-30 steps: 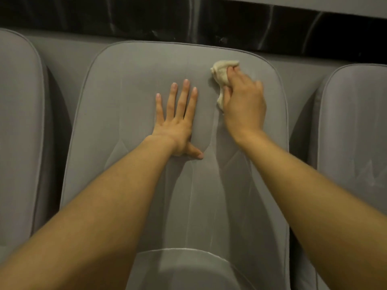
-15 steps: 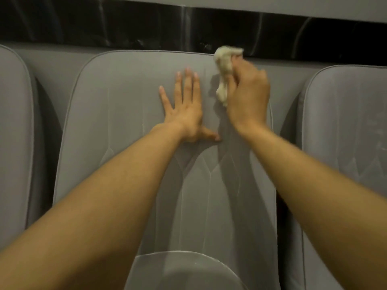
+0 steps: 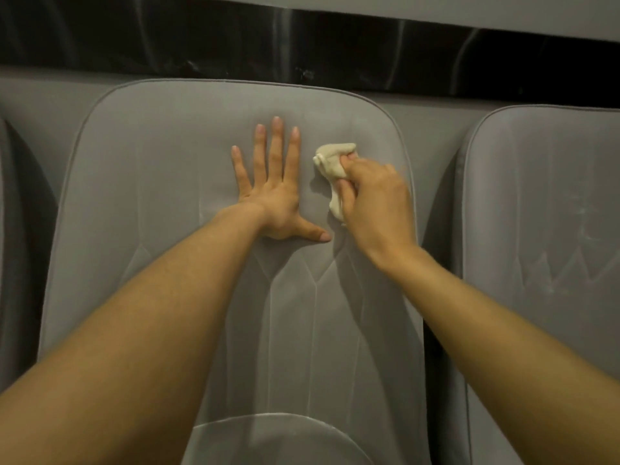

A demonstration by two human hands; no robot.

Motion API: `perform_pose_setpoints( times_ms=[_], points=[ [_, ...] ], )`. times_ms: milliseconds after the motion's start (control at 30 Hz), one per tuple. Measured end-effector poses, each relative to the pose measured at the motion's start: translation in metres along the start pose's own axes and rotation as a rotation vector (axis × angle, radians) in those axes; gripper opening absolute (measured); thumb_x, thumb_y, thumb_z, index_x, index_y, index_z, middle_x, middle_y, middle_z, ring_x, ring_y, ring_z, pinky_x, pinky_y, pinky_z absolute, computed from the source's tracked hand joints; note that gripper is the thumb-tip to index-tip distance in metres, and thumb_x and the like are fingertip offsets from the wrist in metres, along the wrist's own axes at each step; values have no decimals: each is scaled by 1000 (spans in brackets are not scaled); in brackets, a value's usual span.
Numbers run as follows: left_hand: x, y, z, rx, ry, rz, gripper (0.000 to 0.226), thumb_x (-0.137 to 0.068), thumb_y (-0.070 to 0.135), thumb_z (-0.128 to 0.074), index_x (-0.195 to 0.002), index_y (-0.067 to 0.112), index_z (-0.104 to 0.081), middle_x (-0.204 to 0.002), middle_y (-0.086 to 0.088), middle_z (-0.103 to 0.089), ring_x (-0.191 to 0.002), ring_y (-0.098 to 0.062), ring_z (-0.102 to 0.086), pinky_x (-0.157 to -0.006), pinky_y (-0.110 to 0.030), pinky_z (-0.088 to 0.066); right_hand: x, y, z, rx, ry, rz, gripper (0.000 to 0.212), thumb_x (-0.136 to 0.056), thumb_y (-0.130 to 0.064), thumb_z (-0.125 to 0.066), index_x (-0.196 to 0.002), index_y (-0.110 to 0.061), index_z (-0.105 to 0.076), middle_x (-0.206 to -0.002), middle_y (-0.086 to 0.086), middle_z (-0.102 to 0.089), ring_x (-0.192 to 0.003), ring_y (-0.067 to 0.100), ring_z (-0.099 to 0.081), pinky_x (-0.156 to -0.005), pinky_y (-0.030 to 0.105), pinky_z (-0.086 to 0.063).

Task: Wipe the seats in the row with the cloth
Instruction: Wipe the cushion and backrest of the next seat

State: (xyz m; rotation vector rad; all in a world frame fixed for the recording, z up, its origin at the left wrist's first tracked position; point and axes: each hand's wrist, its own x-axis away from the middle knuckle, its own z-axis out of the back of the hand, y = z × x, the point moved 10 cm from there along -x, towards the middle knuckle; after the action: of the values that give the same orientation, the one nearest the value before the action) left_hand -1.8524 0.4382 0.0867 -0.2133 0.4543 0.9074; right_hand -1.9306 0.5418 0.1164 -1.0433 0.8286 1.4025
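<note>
A grey padded seat back (image 3: 151, 203) fills the middle of the view, with its folded seat cushion (image 3: 268, 441) at the bottom. My left hand (image 3: 273, 193) lies flat on the upper back, fingers straight and spread. Just to its right, my right hand (image 3: 375, 203) grips a crumpled cream cloth (image 3: 330, 166) and presses it against the upholstery. Part of the cloth is hidden under my fingers.
A second grey seat (image 3: 543, 229) stands at the right and the edge of a third (image 3: 13, 263) at the left, with dark gaps between them. A black glossy band (image 3: 302, 41) runs along the wall above the seat tops.
My right hand has drawn the cloth down from the seat back's top edge to beside my left hand. The left hand has stayed flat on the back.
</note>
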Motion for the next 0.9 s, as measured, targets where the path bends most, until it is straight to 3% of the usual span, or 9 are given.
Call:
perform_pose_setpoints(
  times_ms=[67, 167, 267, 400, 600, 767, 900],
  points=[
    [0, 0, -2, 0, -3, 11, 150, -57, 81, -65, -131, 16, 48, -141, -10, 51, -130, -33, 46, -98, -55, 30, -21, 3, 16, -16, 64, -17, 24, -93, -19, -52, -113, -13, -64, -102, 7, -66, -91, 24, -57, -73, 26, -36],
    [-2, -3, -3, 9, 1, 21, 150, -56, 80, -66, -125, 18, 52, -141, -10, 51, -131, -32, 45, -97, -54, 31, -63, 29, 30, 8, 136, -151, 24, -97, -28, -48, -112, -16, -63, -103, 3, -65, -95, 19, -57, -83, 27, -40],
    [-1, -3, -2, 2, 11, 19, 150, -56, 81, -65, -129, 17, 50, -142, -10, 50, -131, -33, 45, -99, -55, 30, -71, 48, 20, 44, 88, -248, 28, -95, -31, -50, -112, -16, -66, -103, 5, -66, -95, 21, -59, -76, 27, -43],
    [0, -3, -1, -15, 26, 16, 151, -56, 82, -65, -134, 16, 46, -143, -10, 49, -132, -33, 44, -99, -54, 30, -7, 34, 15, 15, 120, -140, 27, -89, -20, -61, -115, -15, -65, -108, 6, -67, -93, 26, -57, -73, 19, -27],
    [2, -2, -1, -12, 11, 24, 149, -57, 81, -65, -133, 16, 46, -143, -10, 49, -132, -33, 43, -99, -54, 30, 7, 27, 29, -119, 154, -130, 31, -81, -16, -70, -110, -7, -68, -107, 8, -69, -91, 25, -61, -78, 18, -34],
    [4, -4, -4, -5, 23, 25, 146, -59, 81, -63, -135, 17, 44, -145, -11, 47, -133, -33, 42, -101, -54, 28, -16, 56, 35, -139, 169, -281, 34, -86, -21, -65, -120, -12, -63, -109, 5, -66, -98, 23, -58, -85, 24, -40],
    [7, -2, -1, -4, 30, 15, 146, -59, 80, -64, -137, 17, 42, -145, -11, 47, -134, -33, 42, -99, -52, 30, 39, 39, 27, -83, 189, -187, 37, -78, -8, -71, -114, -4, -66, -109, 10, -68, -89, 20, -57, -75, 16, -30]
  ],
)
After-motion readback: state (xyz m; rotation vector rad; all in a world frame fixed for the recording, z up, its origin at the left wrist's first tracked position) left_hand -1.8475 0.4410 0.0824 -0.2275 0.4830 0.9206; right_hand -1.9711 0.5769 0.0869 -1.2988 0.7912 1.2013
